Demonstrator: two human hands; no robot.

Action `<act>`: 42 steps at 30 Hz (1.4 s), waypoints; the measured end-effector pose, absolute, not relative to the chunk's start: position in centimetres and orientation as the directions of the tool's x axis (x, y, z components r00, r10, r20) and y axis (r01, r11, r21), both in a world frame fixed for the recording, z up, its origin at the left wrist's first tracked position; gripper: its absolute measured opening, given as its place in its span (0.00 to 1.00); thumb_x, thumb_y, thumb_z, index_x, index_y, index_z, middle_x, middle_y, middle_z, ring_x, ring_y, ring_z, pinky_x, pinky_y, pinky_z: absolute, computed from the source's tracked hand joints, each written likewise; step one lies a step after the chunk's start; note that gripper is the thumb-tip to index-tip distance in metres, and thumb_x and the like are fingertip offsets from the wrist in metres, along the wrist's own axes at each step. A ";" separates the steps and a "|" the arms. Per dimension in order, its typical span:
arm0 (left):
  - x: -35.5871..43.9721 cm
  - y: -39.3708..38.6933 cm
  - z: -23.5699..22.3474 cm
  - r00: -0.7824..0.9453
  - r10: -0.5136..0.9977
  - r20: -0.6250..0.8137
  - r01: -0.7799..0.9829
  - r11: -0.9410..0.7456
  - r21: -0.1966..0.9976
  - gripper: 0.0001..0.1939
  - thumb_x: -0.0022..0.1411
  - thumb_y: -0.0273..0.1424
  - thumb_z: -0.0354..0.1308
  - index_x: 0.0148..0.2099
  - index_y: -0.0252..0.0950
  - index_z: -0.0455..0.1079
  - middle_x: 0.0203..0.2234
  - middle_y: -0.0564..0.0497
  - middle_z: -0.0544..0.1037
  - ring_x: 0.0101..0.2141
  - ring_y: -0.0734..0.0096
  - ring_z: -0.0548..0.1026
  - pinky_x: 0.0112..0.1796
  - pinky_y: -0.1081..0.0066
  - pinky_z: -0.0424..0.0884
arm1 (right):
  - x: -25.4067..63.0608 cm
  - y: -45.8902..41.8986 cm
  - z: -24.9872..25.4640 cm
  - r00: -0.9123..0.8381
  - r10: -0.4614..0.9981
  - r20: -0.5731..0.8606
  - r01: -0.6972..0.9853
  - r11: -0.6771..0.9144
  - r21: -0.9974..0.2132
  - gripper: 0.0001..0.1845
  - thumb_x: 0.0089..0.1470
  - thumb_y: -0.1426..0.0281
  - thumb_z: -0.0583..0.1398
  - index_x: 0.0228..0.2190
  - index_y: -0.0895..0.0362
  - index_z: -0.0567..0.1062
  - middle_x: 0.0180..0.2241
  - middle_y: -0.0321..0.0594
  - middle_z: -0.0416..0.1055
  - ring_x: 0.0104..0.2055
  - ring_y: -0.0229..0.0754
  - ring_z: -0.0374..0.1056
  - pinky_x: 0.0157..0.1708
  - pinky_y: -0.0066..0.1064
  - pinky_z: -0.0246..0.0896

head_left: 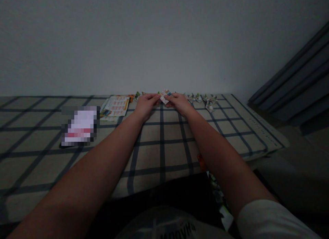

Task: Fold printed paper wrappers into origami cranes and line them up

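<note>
Both my arms reach out over a checked cloth. Between my hands is a small folded paper piece (165, 96), printed in white, red and blue, held up near the wall. My left hand (147, 103) pinches its left edge with thumb and fingers. On its other side, my right hand (179, 102) is closed on the right edge, thumb across the front. Several small folded paper pieces (210, 104) lie to the right of my right hand, and others show partly behind my hands. A stack of printed paper sheets (117, 106) lies left of my left hand.
A lit phone (81, 126), its screen blurred out, lies on the checked cloth (147, 146) at the left. The wall (164, 43) rises behind the far edge. Dark curtains (295, 74) hang at the right. Crumpled papers (224, 211) show below the near edge, beneath my right arm.
</note>
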State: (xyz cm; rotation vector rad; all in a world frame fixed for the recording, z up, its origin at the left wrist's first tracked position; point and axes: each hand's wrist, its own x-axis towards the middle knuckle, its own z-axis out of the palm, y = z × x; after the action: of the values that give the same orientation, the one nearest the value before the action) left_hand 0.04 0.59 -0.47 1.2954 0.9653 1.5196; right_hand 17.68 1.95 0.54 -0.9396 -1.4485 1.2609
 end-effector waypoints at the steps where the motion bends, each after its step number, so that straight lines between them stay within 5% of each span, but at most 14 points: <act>1: 0.1 0.6 -0.5 -0.045 0.954 0.295 -0.141 -0.299 0.944 0.19 0.45 0.44 0.74 0.33 0.34 0.80 0.24 0.50 0.77 0.26 0.74 0.68 0.32 0.71 0.64 | 17.8 2.1 0.5 -0.236 0.953 0.188 -0.020 0.188 -0.982 0.18 0.46 0.56 0.71 0.28 0.58 0.78 0.31 0.40 0.77 0.32 0.37 0.70 0.34 0.28 0.68; 7: 0.3 0.2 -0.1 0.007 0.961 0.278 -0.150 -0.274 0.950 0.19 0.47 0.45 0.73 0.30 0.34 0.80 0.23 0.51 0.75 0.25 0.74 0.66 0.31 0.70 0.63 | 18.2 2.3 0.4 -0.190 0.938 0.289 0.144 0.318 -0.937 0.17 0.49 0.55 0.68 0.27 0.58 0.78 0.26 0.36 0.74 0.30 0.38 0.67 0.32 0.28 0.63; 16: 0.2 0.3 -0.2 0.027 0.961 0.277 -0.155 -0.270 0.950 0.19 0.45 0.46 0.75 0.31 0.35 0.80 0.24 0.51 0.76 0.25 0.74 0.67 0.30 0.71 0.63 | 17.7 2.2 0.2 -0.284 0.932 0.227 -0.070 0.216 -0.974 0.22 0.45 0.51 0.69 0.32 0.56 0.78 0.34 0.39 0.77 0.34 0.38 0.70 0.34 0.29 0.68; 24: 0.4 0.0 -0.4 0.051 0.958 0.281 -0.116 -0.274 0.955 0.21 0.45 0.47 0.74 0.34 0.34 0.82 0.24 0.50 0.78 0.26 0.74 0.68 0.31 0.71 0.65 | 17.8 1.9 0.7 -0.178 0.922 0.344 0.115 0.367 -0.923 0.15 0.51 0.57 0.66 0.27 0.56 0.74 0.28 0.34 0.71 0.33 0.38 0.65 0.35 0.28 0.61; 30: 0.3 -0.1 -0.1 0.029 0.966 0.256 -0.120 -0.251 0.960 0.19 0.43 0.44 0.75 0.31 0.34 0.80 0.24 0.50 0.77 0.26 0.73 0.68 0.32 0.70 0.65 | 17.5 1.7 0.8 -0.208 0.927 0.311 0.024 0.323 -0.946 0.20 0.52 0.51 0.64 0.25 0.55 0.69 0.26 0.33 0.66 0.30 0.37 0.63 0.33 0.28 0.60; 36: 0.4 -0.2 -0.2 0.031 0.976 0.216 -0.079 -0.213 0.974 0.16 0.45 0.40 0.73 0.28 0.33 0.77 0.22 0.51 0.74 0.25 0.74 0.67 0.31 0.70 0.63 | 17.6 1.6 1.3 -0.119 0.928 0.354 0.148 0.369 -0.917 0.22 0.53 0.52 0.65 0.22 0.56 0.68 0.23 0.32 0.63 0.29 0.36 0.60 0.32 0.27 0.57; 42: 0.4 0.1 -0.1 -0.004 0.967 0.253 -0.172 -0.250 0.953 0.17 0.46 0.42 0.74 0.31 0.34 0.78 0.25 0.51 0.77 0.26 0.75 0.69 0.31 0.72 0.65 | 17.3 1.6 1.1 -0.162 0.942 0.294 0.001 0.298 -0.955 0.19 0.56 0.51 0.64 0.35 0.55 0.75 0.33 0.35 0.74 0.32 0.36 0.68 0.31 0.27 0.64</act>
State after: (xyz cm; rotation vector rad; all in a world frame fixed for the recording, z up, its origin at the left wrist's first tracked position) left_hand 0.39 0.10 -0.05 1.2683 0.9355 1.4557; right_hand 17.25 1.57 1.12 -0.9193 -1.4719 1.0819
